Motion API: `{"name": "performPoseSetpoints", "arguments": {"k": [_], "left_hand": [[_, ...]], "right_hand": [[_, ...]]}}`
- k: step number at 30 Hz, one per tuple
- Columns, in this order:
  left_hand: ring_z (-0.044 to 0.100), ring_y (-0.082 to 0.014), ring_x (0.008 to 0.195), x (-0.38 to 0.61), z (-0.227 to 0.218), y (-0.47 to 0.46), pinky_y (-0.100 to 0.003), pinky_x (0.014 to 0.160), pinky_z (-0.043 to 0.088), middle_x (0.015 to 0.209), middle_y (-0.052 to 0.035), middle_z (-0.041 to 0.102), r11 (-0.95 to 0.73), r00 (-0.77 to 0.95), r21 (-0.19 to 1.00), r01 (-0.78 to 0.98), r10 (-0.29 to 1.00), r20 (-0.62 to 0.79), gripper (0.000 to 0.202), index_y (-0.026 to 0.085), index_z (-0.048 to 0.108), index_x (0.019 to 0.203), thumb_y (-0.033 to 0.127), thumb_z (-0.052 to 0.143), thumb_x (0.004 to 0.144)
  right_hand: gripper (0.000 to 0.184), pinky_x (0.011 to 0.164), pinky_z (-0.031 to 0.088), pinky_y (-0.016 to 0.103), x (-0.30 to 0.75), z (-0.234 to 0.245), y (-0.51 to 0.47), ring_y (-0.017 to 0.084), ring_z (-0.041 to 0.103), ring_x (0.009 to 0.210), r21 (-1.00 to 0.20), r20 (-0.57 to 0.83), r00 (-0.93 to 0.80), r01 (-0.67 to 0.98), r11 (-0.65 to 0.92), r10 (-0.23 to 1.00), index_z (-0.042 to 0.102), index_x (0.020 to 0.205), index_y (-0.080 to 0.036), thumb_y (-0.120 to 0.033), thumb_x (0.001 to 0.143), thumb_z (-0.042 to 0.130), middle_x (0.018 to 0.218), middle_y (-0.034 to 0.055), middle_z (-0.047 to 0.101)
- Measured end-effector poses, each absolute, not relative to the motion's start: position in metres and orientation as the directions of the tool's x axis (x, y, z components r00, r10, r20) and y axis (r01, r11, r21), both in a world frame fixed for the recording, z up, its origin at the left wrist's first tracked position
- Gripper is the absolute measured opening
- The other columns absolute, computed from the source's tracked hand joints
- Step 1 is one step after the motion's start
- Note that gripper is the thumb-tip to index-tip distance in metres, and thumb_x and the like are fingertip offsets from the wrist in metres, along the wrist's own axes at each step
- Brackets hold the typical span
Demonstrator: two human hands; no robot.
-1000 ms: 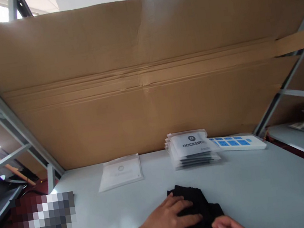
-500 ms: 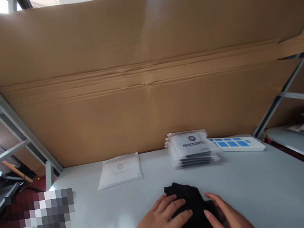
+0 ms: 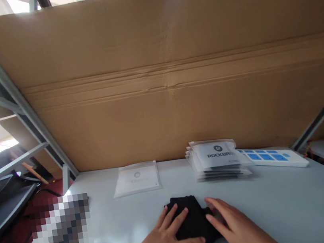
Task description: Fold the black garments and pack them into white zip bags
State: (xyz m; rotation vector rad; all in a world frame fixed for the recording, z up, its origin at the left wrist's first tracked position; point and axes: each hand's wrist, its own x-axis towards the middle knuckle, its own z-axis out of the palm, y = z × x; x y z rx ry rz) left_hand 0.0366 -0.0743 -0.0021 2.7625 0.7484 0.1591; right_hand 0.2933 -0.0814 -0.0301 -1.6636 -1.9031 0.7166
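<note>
A folded piece of black fabric (image 3: 191, 222) lies on the table in front of me; what kind of garment or cloth it is cannot be made out. My left hand (image 3: 169, 237) rests on its left part, fingers spread and palm down, the thumb stretched across the lower part. At the right edge, my right hand (image 3: 228, 220) has a small flap of the fabric between thumb and forefinger. The other fingers of that hand are partly hidden.
Farther back on the grey table (image 3: 102, 214) lies a flat white zip bag (image 3: 136, 179). Right of it is a stack of printed zip bags (image 3: 218, 158), beside a white and blue box (image 3: 272, 157). A cardboard panel (image 3: 150, 127) closes the back; a blurred item (image 3: 64, 231) lies left.
The view has turned a little to the left. The black fabric now looks squarer and flatter, and my left fingers are spread wider on it. My right hand stays at its right edge.
</note>
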Motion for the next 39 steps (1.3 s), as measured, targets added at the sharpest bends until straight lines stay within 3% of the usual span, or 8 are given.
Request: {"name": "performPoseSetpoints", "arguments": {"k": [5, 10, 18, 23, 27, 30, 35, 39], "left_hand": [[0.031, -0.0440, 0.145, 0.039, -0.017, -0.074, -0.064, 0.112, 0.035, 0.166, -0.0078, 0.021, -0.844, 0.850, 0.248, 0.475, 0.513, 0.119, 0.081, 0.047, 0.039, 0.150, 0.015, 0.078, 0.086], [0.035, -0.0419, 0.144, 0.038, -0.028, -0.074, -0.063, 0.112, 0.037, 0.164, -0.0087, 0.027, -0.858, 0.846, 0.192, 0.477, 0.507, 0.162, 0.071, 0.048, 0.038, 0.150, 0.025, 0.073, 0.092], [0.040, -0.0417, 0.142, 0.041, -0.032, -0.075, -0.059, 0.110, 0.042, 0.162, -0.0111, 0.032, -0.854, 0.825, 0.140, 0.501, 0.520, 0.224, 0.067, 0.045, 0.039, 0.150, 0.027, 0.070, 0.094], [0.051, -0.0349, 0.135, 0.029, 0.001, -0.052, -0.049, 0.110, 0.044, 0.149, -0.0122, 0.052, -0.818, 0.807, 0.296, 0.494, 0.558, 0.194, 0.054, 0.030, 0.051, 0.143, 0.040, 0.069, 0.093], [0.056, -0.0304, 0.126, 0.006, 0.013, -0.011, -0.050, 0.108, 0.044, 0.139, -0.0133, 0.059, -0.619, 0.586, 0.293, 0.729, 0.785, 0.200, 0.036, 0.022, 0.058, 0.133, 0.025, 0.056, 0.097], [0.050, -0.0340, 0.133, -0.008, 0.007, 0.011, -0.055, 0.109, 0.041, 0.145, -0.0142, 0.054, -0.502, 0.478, 0.225, 0.835, 0.865, 0.155, 0.038, 0.021, 0.058, 0.135, 0.029, 0.056, 0.098], [0.048, -0.0354, 0.135, -0.009, 0.003, 0.009, -0.057, 0.111, 0.037, 0.145, -0.0129, 0.056, -0.508, 0.504, 0.222, 0.832, 0.860, 0.079, 0.038, 0.023, 0.061, 0.133, 0.031, 0.060, 0.096], [0.063, -0.0272, 0.111, -0.004, 0.014, 0.001, -0.044, 0.101, 0.046, 0.114, -0.0073, 0.070, -0.626, 0.627, 0.315, 0.714, 0.771, 0.111, 0.020, 0.022, 0.072, 0.101, 0.021, 0.054, 0.095]], "right_hand": [[0.032, 0.082, 0.052, 0.043, 0.279, 0.001, -0.065, 0.035, 0.072, 0.095, -0.559, -0.120, -0.161, 0.827, 0.067, 0.980, 0.072, 0.093, -0.020, -0.047, 0.088, 0.055, 0.099, 0.0144, 0.079], [0.015, 0.078, 0.050, 0.038, 0.267, 0.011, -0.056, 0.033, 0.072, 0.093, -0.526, -0.178, -0.227, 0.844, 0.103, 0.957, 0.070, 0.085, -0.021, -0.034, 0.081, 0.063, 0.098, 0.0132, 0.079], [0.015, 0.081, 0.052, 0.035, 0.273, 0.000, -0.045, 0.027, 0.069, 0.092, -0.759, -0.113, -0.329, 0.637, 0.132, 0.938, 0.067, 0.087, -0.022, -0.027, 0.074, 0.061, 0.093, 0.0054, 0.077], [0.040, 0.095, 0.053, 0.038, 0.282, -0.016, -0.034, 0.027, 0.069, 0.109, -0.881, -0.154, -0.307, 0.474, 0.010, 0.939, 0.067, 0.112, -0.021, -0.029, 0.072, 0.065, 0.110, 0.0056, 0.077], [0.057, 0.105, 0.048, 0.046, 0.290, -0.027, -0.031, 0.031, 0.065, 0.121, -0.922, -0.202, -0.223, 0.371, -0.109, 0.954, 0.066, 0.122, -0.019, -0.034, 0.067, 0.074, 0.126, 0.0114, 0.073], [0.058, 0.109, 0.045, 0.048, 0.296, -0.030, -0.030, 0.033, 0.063, 0.123, -0.941, -0.223, -0.209, 0.300, -0.155, 0.952, 0.069, 0.119, -0.016, -0.033, 0.064, 0.078, 0.127, 0.0143, 0.072], [0.055, 0.108, 0.047, 0.046, 0.302, -0.030, -0.028, 0.031, 0.065, 0.122, -0.946, -0.211, -0.209, 0.289, -0.146, 0.955, 0.070, 0.120, -0.018, -0.026, 0.066, 0.073, 0.127, 0.0122, 0.073], [0.055, 0.109, 0.047, 0.046, 0.310, -0.032, -0.025, 0.030, 0.064, 0.124, -0.926, -0.208, -0.176, 0.351, -0.137, 0.962, 0.070, 0.123, -0.020, -0.026, 0.069, 0.072, 0.131, 0.0121, 0.070]]}}
